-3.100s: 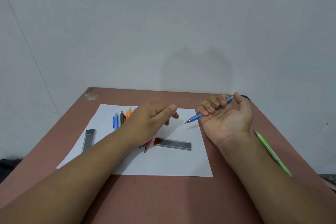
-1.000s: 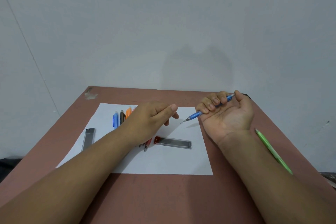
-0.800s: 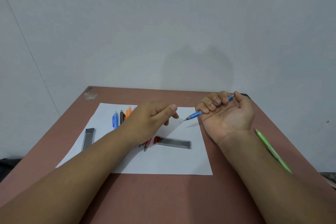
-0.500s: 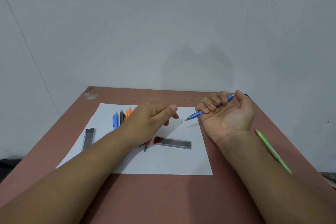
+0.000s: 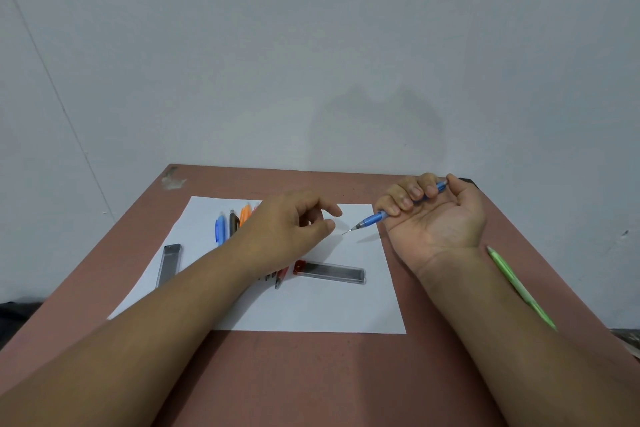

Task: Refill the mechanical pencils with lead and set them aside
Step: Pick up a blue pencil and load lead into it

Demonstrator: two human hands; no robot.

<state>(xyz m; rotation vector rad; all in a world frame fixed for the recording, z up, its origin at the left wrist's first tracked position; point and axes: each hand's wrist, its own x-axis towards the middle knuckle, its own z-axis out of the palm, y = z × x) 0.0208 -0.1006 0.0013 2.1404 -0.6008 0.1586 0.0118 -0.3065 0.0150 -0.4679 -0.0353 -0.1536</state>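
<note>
- Your right hand (image 5: 433,218), palm up, grips the blue pencil (image 5: 375,218) over the paper (image 5: 311,308).
- Your left hand (image 5: 287,232) hovers loosely curled, empty.
- No legible writing on either lead case (image 5: 329,271).
- Green pencil (image 5: 519,288) lies on the bench (image 5: 311,374).

Matt white paper sheet (image 5: 304,308) on dull reddish table (image 5: 311,378); glossy plastic lead case (image 5: 329,271)

Blue mechanical pencil (image 5: 375,218) gripped in curled right hand (image 5: 433,218), tilted, thin lead showing at tip, pointing left. Green pencil (image 5: 519,288) lying diagonally on tabletop (image 5: 311,374). Blue (image 5: 219,230), black (image 5: 233,224) and orange (image 5: 245,213) pencils side by side on white paper (image 5: 311,308). Two lead cases: red-capped (image 5: 329,271) and grey (image 5: 168,263).
</note>
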